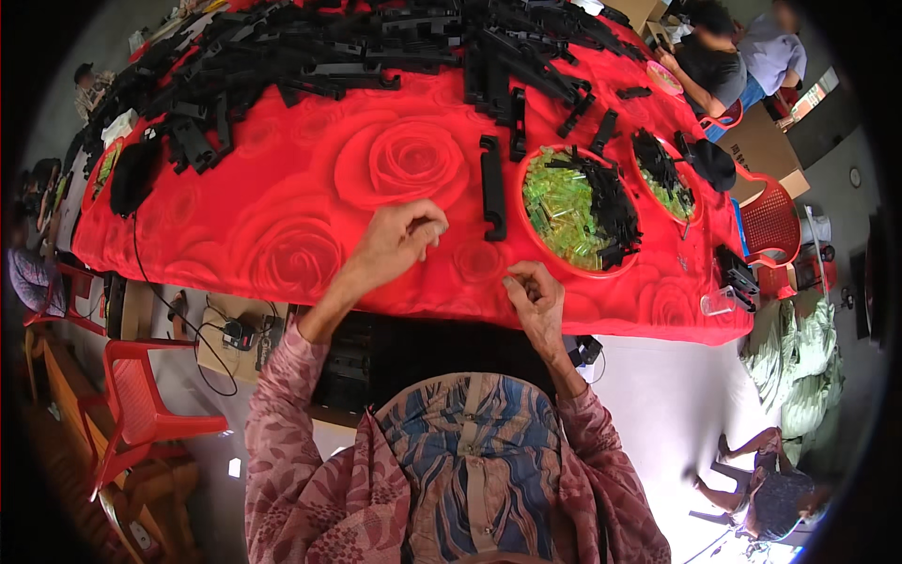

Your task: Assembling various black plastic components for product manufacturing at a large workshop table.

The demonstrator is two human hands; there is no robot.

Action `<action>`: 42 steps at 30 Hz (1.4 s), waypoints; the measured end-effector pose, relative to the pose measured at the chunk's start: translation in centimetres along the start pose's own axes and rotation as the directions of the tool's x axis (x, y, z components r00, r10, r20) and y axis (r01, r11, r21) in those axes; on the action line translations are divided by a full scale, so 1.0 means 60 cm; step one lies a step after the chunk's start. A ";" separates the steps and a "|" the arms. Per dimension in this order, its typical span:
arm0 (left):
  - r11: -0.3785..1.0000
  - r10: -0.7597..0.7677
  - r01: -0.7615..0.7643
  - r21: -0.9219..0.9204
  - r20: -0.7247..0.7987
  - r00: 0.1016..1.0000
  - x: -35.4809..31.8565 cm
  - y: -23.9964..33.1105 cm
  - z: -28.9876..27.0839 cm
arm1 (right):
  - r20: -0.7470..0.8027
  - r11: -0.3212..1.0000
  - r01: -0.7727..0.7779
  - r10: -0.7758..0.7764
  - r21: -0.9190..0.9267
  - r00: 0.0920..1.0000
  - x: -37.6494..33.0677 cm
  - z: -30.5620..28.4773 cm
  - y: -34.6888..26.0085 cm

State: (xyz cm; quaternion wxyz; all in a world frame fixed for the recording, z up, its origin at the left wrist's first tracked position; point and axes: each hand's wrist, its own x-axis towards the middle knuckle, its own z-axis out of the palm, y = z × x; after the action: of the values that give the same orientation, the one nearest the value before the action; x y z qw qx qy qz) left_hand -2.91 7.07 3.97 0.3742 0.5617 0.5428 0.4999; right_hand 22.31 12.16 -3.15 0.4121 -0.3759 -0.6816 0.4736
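My left hand (399,241) hovers over the near part of the red rose-patterned tablecloth (404,160), its fingers curled in toward the thumb. Closer to the table's front edge, my right hand (539,303) is also closed, thumb against bent fingers. Anything small inside either pinch is too hidden to make out. Just beyond and between the hands lies a long black plastic part (491,188) with notched ends. To its right, near my right hand, sits a round red basin (601,274) holding yellow-green translucent pieces and small black pieces.
A large heap of black plastic parts (329,47) covers the far side of the table. A second basin (693,214) with similar pieces stands at the right. A clear cup (718,301) lies near the right corner. Red chairs (141,404) and other people surround the table.
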 end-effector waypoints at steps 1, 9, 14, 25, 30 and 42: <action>0.999 -0.017 0.016 0.050 0.020 1.000 0.010 0.010 -0.006 | -0.002 0.999 0.001 -0.001 0.036 1.000 0.002 0.002 -0.004; 0.816 0.295 -0.332 0.473 0.154 0.943 0.138 -0.035 0.044 | -0.036 0.989 0.146 -0.146 0.002 0.989 -0.007 0.003 0.009; 0.699 0.355 -0.310 0.644 0.064 0.933 0.186 -0.105 0.089 | 0.026 0.991 0.112 -0.111 -0.067 0.994 -0.016 0.009 -0.012; 0.672 0.250 -0.114 0.732 -0.079 0.965 0.204 -0.086 0.134 | 0.003 0.963 0.191 -0.194 -0.190 0.981 0.000 -0.004 -0.019; 0.717 0.240 -0.103 0.690 -0.105 0.965 0.200 -0.093 0.134 | 0.019 0.978 0.117 -0.115 -0.172 0.993 -0.007 -0.003 -0.021; 0.682 0.307 -0.130 0.720 -0.121 0.944 0.199 -0.102 0.129 | 0.004 0.991 0.095 -0.095 -0.096 0.995 -0.004 -0.002 -0.006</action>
State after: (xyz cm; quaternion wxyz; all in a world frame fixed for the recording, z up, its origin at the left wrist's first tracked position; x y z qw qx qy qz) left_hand 2.09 20.57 -1.75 0.0033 0.6601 0.6600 0.3586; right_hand 22.45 11.85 -2.84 0.4158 -0.3627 -0.7206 0.4198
